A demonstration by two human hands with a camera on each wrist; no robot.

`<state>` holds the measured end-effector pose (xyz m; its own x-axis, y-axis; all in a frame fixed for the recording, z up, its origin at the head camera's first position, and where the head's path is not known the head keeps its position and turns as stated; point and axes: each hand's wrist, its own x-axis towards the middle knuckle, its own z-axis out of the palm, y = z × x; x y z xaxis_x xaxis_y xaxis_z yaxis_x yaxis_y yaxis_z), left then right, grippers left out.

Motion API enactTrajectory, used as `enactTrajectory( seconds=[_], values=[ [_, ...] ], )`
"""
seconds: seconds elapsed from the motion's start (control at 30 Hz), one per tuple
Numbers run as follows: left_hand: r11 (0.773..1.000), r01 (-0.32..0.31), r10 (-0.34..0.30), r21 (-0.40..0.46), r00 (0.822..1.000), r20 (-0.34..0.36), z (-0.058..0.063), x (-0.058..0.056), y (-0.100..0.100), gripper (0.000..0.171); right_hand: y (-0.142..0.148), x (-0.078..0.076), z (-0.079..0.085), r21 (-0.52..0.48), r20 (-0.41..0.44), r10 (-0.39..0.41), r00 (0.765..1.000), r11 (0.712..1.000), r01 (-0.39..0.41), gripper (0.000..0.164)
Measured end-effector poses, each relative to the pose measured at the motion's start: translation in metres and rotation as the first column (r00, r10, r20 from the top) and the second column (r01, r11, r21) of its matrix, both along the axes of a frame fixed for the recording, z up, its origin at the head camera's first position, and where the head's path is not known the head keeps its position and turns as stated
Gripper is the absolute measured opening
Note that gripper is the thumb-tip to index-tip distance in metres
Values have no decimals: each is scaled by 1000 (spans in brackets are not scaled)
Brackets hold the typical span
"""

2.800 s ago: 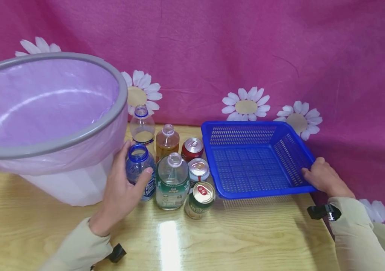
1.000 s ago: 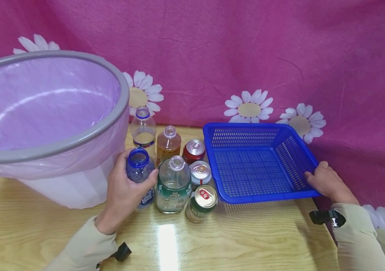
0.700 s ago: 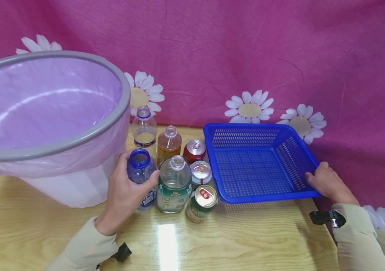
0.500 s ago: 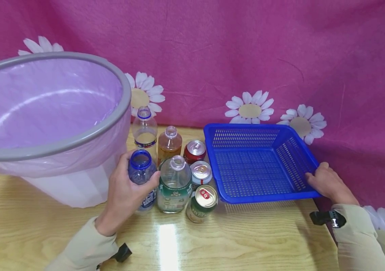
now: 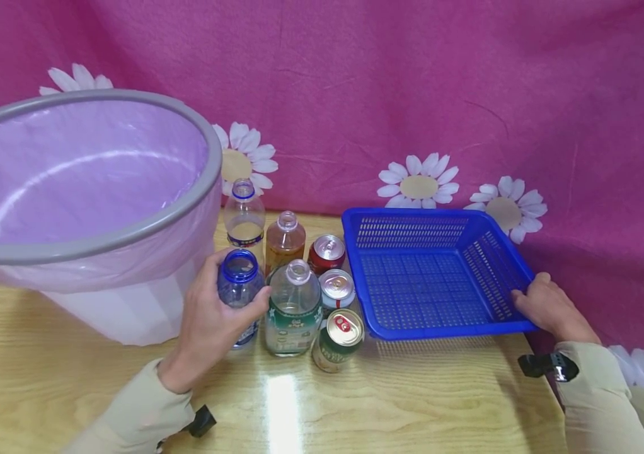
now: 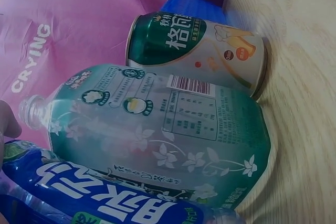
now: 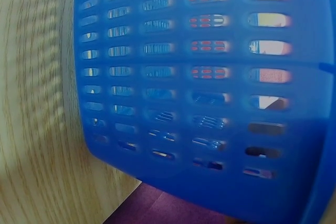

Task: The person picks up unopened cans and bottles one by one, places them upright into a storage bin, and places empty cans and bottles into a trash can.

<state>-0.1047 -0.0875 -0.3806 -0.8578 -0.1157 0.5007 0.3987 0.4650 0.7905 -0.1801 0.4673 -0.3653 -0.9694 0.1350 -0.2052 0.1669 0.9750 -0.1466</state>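
My left hand (image 5: 208, 321) grips a clear plastic bottle with a blue neck ring (image 5: 241, 268), fingers behind it and thumb across its front. In the left wrist view its blue label (image 6: 100, 192) fills the lower left corner. Beside the thumb stands an uncapped bottle with a green label (image 5: 293, 318), and right of that a green and cream can (image 5: 338, 340). At the right, my right hand (image 5: 549, 306) holds the right rim of the blue plastic basket (image 5: 443, 331). The basket's slotted wall (image 7: 184, 87) fills most of the right wrist view.
A trash bin (image 5: 123, 309) with a purple liner and grey rim stands at the left. Behind the held bottle are a clear bottle (image 5: 244, 217) and an amber one (image 5: 285, 239). A red can (image 5: 327, 252) and a pale can (image 5: 337, 289) stand against the basket.
My left thumb has closed in across the bottle from a looser hold, and the bottle sits slightly further right in view. The right hand stays on the basket rim.
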Motion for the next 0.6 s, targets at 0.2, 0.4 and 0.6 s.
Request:
enactTrajectory(
  seconds=[0.2,0.4,0.6],
  values=[
    [1000,-1,0,-15,999,-53,4,3,-2,68,1,-1,1,4,-4,18,1000,1000,-18,59],
    [999,-7,4,-40,996,-91,10,7,-5,65,2,-1,2,0,15,21,1000,1000,-21,60],
    [998,-10,5,-58,996,-94,17,12,-8,65,3,-1,3,-4,26,23,999,1000,-23,61]
  ],
)
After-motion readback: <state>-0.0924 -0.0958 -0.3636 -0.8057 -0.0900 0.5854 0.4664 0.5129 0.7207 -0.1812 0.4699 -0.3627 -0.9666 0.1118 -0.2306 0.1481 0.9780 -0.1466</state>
